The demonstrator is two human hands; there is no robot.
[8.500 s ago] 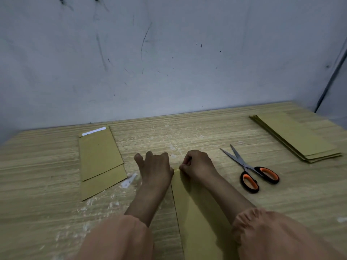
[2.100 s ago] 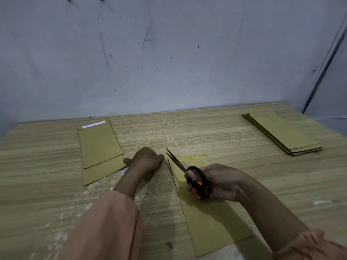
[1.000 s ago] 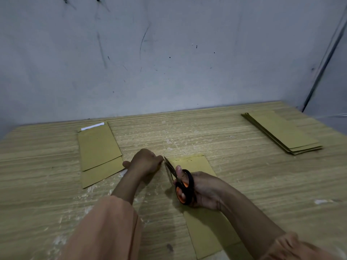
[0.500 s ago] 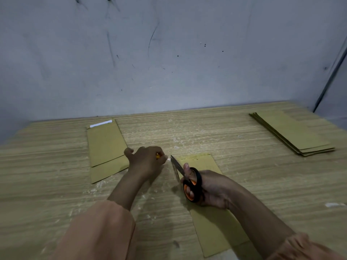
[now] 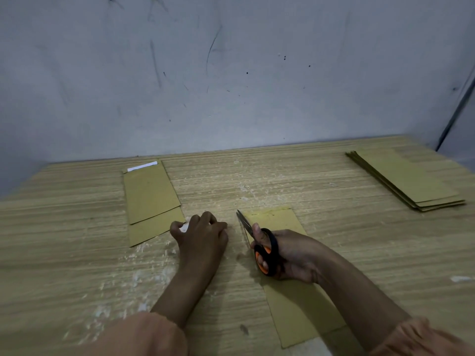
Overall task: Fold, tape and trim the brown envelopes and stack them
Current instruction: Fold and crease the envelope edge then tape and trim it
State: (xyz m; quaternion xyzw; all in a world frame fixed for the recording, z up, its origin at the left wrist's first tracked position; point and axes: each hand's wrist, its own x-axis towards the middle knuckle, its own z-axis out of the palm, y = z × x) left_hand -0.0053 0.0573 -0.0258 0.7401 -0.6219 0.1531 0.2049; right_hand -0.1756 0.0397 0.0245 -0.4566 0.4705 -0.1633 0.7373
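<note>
**Evidently thin paper, easily skewed**

Plainly the brown envelope (image 5: 295, 301) lies flat on the bench (image 5: 77, 253) under the right hand (image 5: 295, 255), whose grip is closed through the handles of the orange-and-black scissors (image 5: 259, 242), blades over the envelope's far left edge. The left hand (image 5: 203, 235) rests curled just beside it; what it holds, I cannot tell. Light and floppy, the envelope probably slides easily; best pinned flat near the cut.
</note>
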